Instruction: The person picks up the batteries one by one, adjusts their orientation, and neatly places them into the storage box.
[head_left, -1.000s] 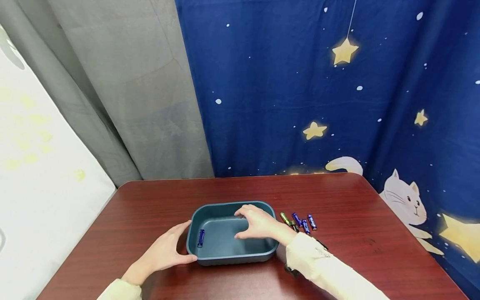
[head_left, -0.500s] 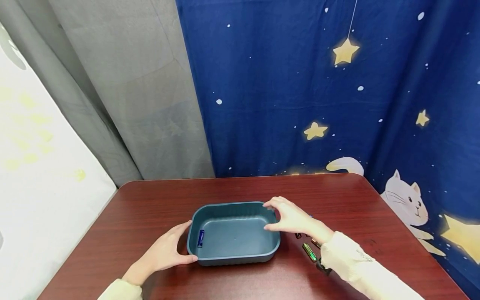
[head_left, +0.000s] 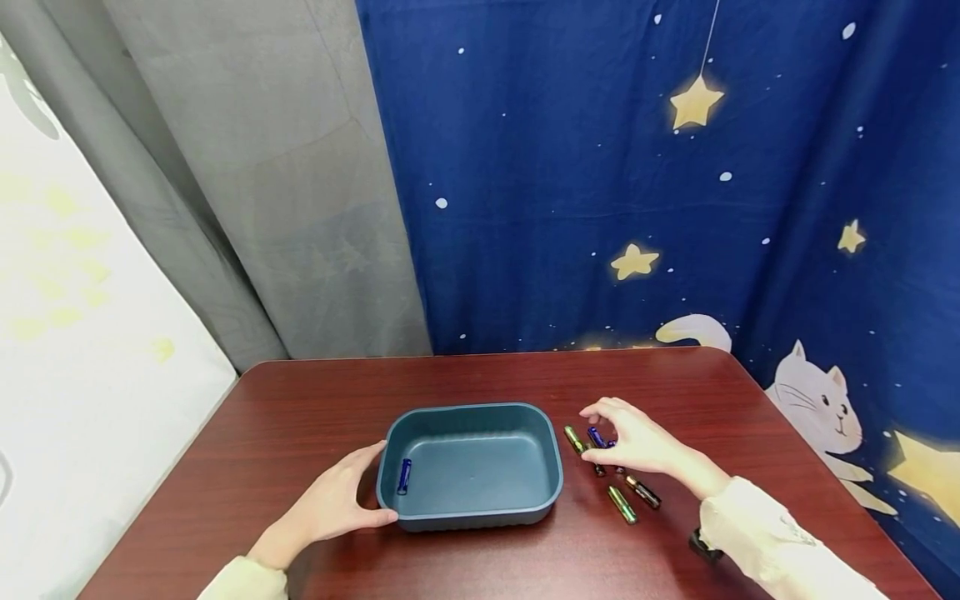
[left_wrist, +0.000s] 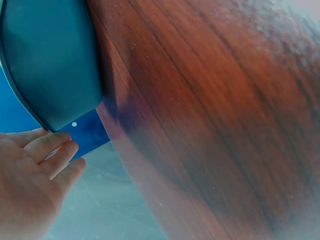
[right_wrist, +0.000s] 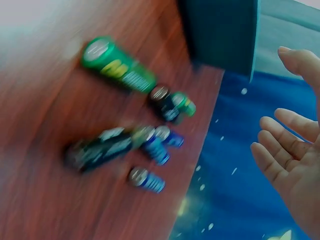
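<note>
A dark teal plastic bin (head_left: 472, 520) stands on the table with one blue battery (head_left: 403, 477) lying at its left end. My left hand (head_left: 333, 498) rests against the bin's left end, thumb at the front corner and fingers towards the back; the left wrist view shows straight fingertips (left_wrist: 62, 137) right at the rim. To the right of the bin, my right hand (head_left: 637, 437) hovers over loose batteries, fingers relaxed and holding nothing. Around it lie green batteries (head_left: 622, 505), black-and-copper ones (head_left: 642, 492) and blue ones (head_left: 596, 437), some partly hidden by the hand.
The dark red wooden table (head_left: 315, 408) has rounded back corners. Behind it hang a grey curtain (head_left: 337, 275) and a blue star-patterned curtain (head_left: 525, 250). A white cloth (head_left: 112, 375) hangs at the left.
My right hand has moved from over the bin out to the right, above the loose batteries. The left hand stays at the bin's left end.
</note>
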